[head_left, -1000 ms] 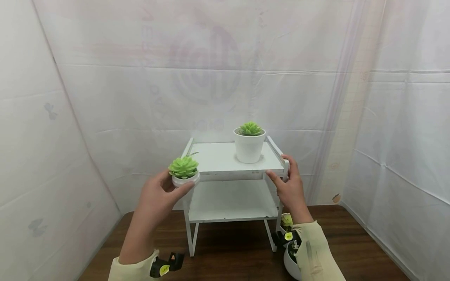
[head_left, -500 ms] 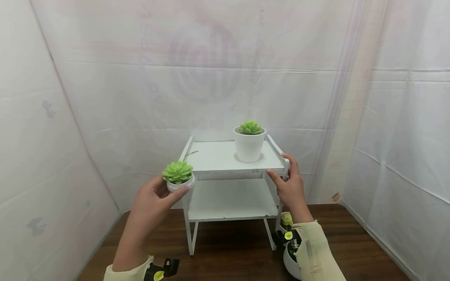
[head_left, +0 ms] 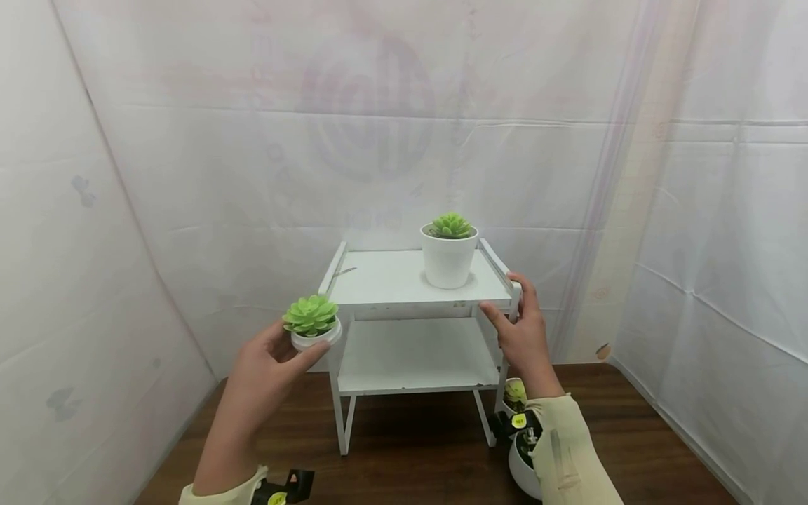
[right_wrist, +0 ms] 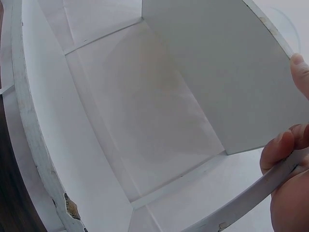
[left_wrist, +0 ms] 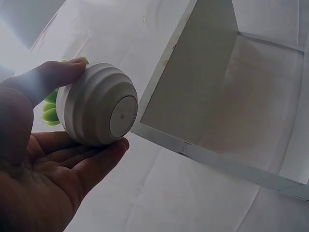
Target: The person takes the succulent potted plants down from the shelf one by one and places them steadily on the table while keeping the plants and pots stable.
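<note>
My left hand holds a small potted succulent between thumb and fingers, just off the front left corner of a white two-tier shelf. From below, the left wrist view shows its white ribbed pot tilted, with bits of green behind. My right hand grips the upper tier's front right corner, its thumb at the front edge; in the right wrist view the fingers bend over the side rail. Toward the right of the top tier, a larger white pot with a green succulent stands upright.
Beside the shelf's right leg, partly behind my right arm, are a yellowish-green potted plant and a round white pot. All stand on a dark wooden table. White sheeting hangs behind and at both sides.
The left hand has moved left and slightly lower with the succulent, away from the top tier's front left corner. My right hand stays on the shelf corner.
</note>
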The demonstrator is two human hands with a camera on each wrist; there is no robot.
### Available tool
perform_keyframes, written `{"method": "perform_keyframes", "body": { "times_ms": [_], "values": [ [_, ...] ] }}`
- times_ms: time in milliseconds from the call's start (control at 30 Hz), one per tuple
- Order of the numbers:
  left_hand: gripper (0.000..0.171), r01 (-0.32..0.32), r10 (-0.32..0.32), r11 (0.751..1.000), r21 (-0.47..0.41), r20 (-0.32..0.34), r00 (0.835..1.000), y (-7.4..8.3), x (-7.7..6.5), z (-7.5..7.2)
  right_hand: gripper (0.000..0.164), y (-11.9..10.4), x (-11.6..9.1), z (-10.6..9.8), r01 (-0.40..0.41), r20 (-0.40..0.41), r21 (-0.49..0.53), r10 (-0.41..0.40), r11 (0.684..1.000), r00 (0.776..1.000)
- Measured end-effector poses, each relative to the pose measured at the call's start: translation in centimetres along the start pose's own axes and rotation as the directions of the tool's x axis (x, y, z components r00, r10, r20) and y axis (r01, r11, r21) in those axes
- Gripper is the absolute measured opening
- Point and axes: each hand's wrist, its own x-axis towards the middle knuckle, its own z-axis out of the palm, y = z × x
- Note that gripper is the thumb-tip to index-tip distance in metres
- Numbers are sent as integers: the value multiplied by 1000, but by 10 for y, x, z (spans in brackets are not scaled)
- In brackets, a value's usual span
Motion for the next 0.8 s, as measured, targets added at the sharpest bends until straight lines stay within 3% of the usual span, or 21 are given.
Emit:
{"method": "perform_keyframes", "body": {
  "times_ms": [167,400,500,800],
  "values": [
    [68,10,-10,1000,-8,4,1000,-5,-2,-1,66,-21,-9,-2,-3,3,-3,3,1000,1000],
    [65,18,-18,1000,-7,7,1000,-16,-5,-3,69,-6,-2,-1,-21,5,-2,21,1000,1000],
    [65,29,-29,1000,-6,6,1000,-21,-5,-4,68,-14,-5,-2,-22,9,0,22,1000,1000],
    [67,63,-63,998,0,11,998,-36,-7,-4,68,13,4,1,12,-3,25,-12,1000,1000]
  ]
}}
